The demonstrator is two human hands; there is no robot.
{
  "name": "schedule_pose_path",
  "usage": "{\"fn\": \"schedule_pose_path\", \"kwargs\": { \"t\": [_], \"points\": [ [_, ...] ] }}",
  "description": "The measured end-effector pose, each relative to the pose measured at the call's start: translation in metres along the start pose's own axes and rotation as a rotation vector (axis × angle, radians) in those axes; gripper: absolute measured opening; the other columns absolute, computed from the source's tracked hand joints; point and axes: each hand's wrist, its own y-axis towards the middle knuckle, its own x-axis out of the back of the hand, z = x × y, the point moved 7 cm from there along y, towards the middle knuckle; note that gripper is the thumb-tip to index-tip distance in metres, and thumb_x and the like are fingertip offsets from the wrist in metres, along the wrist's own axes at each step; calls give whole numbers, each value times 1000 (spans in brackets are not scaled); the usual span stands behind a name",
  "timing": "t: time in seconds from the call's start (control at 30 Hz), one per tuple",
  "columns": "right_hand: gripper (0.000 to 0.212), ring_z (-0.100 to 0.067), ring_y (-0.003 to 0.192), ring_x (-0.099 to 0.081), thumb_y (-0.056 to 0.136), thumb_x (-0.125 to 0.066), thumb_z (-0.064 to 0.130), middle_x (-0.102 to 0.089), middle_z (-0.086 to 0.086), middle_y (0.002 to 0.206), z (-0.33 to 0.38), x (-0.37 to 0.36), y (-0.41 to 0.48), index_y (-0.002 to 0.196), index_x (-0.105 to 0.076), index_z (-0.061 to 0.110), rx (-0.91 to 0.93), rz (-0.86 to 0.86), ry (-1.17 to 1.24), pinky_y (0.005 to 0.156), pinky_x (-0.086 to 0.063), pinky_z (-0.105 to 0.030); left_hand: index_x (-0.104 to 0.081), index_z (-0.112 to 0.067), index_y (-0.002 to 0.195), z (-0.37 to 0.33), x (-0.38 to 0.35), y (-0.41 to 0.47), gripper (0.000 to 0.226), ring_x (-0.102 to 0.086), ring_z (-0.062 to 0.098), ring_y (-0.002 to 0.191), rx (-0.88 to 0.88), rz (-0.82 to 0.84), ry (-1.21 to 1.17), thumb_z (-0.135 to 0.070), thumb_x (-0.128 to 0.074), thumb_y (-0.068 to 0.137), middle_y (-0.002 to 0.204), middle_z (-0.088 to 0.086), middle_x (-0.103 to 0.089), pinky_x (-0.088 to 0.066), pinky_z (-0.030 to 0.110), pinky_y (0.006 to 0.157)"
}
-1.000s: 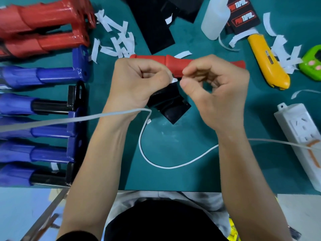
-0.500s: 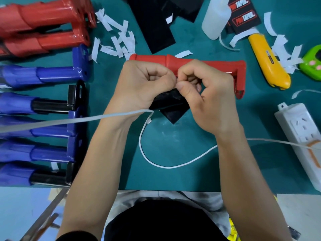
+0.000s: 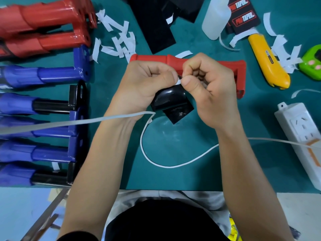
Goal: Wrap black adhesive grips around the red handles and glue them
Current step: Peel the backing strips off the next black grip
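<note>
Pinches top edge of grip (image 3: pixel 171 100) in curled left hand (image 3: pixel 147 84); nips its white backing (image 3: pixel 178 82) between right hand (image 3: pixel 212 89) thumb and forefinger, other fingers curled. Has grip drooping below both thumbs, handle (image 3: pixel 156 58) lying just beyond the knuckles.
</note>
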Motion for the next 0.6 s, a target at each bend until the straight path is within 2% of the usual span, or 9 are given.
{"fn": "schedule_pose_path", "kwargs": {
  "t": [0.2,0.3,0.4,0.5,0.6],
  "points": [
    [10,-11,68,-43,96,-61,-2,-52,0,76,-2,1,1,86,-58,-1,16,34,19,66,-37,-22,-79,-24,63,0,2,1,26,-55,5,51,7,-24,-17,-8,-71,82,57,-7,-66,-44,19,51],
    [12,-12,62,-43,96,-59,-3,-52,-6,72,-1,8,2,85,-57,2,4,-5,52,61,-36,-21,-79,-24,62,-1,7,2,28,-57,3,54,-13,-61,-35,-6,-71,81,59,-9,-67,-47,18,56],
    [12,-10,60,-51,92,-63,-1,-59,3,69,-3,18,2,86,-60,9,-34,-120,65,60,-40,-18,-80,-26,62,-3,12,1,28,-62,4,59,-32,-85,-13,-6,-72,80,63,-9,-71,-50,20,63],
    [10,-11,62,-59,88,-68,-2,-65,2,69,-2,20,0,87,-66,7,-73,-173,84,61,-46,-19,-80,-25,63,-3,7,0,27,-61,3,55,-38,-63,24,-4,-72,79,61,-8,-71,-49,18,58],
    [17,-7,72,-67,84,-75,-2,-71,7,80,1,18,-1,95,-71,12,-83,-151,78,69,-51,-20,-79,-24,63,-3,6,-1,25,-56,3,48,-29,-64,55,-5,-72,78,55,-7,-68,-45,18,51]
  ]
}}
